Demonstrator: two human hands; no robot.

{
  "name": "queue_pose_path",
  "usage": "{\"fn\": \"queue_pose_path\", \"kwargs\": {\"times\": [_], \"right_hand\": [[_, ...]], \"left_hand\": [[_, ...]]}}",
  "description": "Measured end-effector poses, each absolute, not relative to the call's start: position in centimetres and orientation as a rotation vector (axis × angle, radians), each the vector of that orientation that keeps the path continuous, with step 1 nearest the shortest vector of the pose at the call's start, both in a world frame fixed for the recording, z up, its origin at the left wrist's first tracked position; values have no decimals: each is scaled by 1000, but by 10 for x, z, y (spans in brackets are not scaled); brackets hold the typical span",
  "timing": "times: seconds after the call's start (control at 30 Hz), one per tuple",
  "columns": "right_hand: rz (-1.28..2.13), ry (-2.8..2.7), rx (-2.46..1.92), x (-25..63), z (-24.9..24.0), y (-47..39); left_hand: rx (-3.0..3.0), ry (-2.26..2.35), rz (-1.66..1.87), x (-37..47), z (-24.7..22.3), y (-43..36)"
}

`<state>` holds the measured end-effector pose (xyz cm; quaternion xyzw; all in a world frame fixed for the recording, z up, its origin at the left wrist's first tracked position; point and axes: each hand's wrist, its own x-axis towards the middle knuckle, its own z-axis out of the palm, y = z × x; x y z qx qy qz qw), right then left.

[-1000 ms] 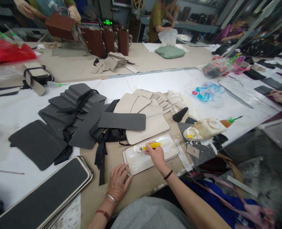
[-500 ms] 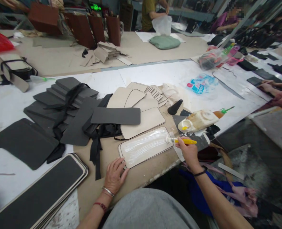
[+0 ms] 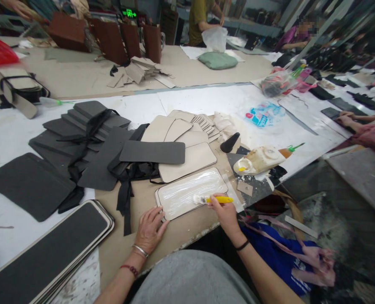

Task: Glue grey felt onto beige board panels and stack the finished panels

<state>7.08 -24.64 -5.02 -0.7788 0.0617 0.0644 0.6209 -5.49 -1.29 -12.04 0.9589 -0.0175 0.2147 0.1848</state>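
My right hand (image 3: 226, 214) grips a brush with a yellow handle (image 3: 220, 199). White paste covers its bristles, which touch a cream rounded panel (image 3: 177, 195) near its lower right edge. Streaks of wet white paste coat the panel's face, and another panel's edge shows beneath it. My left hand (image 3: 151, 228) lies at the panel's left end, fingertips on its corner, fingers stretched out. Beyond the panel are a fanned stack of cream panels (image 3: 190, 162) and a dark grey panel (image 3: 152, 152). To the right lies a cut-open plastic bottle (image 3: 263, 159) with white paste at its mouth.
Dark grey pieces bound with black strips (image 3: 95, 139) lie to the left. Long panels (image 3: 50, 253) are stacked at the near left. A black cone (image 3: 230, 142) and a small bottle with a green nozzle (image 3: 287, 152) lie right. Other people work around the tables.
My right hand has moved the brush left and slightly down across the panel. A small beige square now shows where the hand was. My left hand stays at the panel's corner.
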Motion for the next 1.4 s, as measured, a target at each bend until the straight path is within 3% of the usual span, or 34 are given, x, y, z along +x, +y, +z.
{"fn": "queue_pose_path", "kwargs": {"times": [0.23, 0.5, 0.67, 1.03, 1.4], "right_hand": [[-132, 310, -1997, 110, -35, -321], [228, 93, -1645, 73, -32, -207], [388, -78, -1668, 58, -50, -160], [-30, 270, -1932, 141, -50, -308], [-48, 112, -2347, 128, -14, -317]], "left_hand": [[2693, -40, 617, -55, -120, -13], [2690, -21, 567, -56, -118, -13], [2676, -7, 529, -57, -120, -13], [2649, -25, 581, -56, -120, -12], [2658, 14, 529, -54, -109, -14]]}}
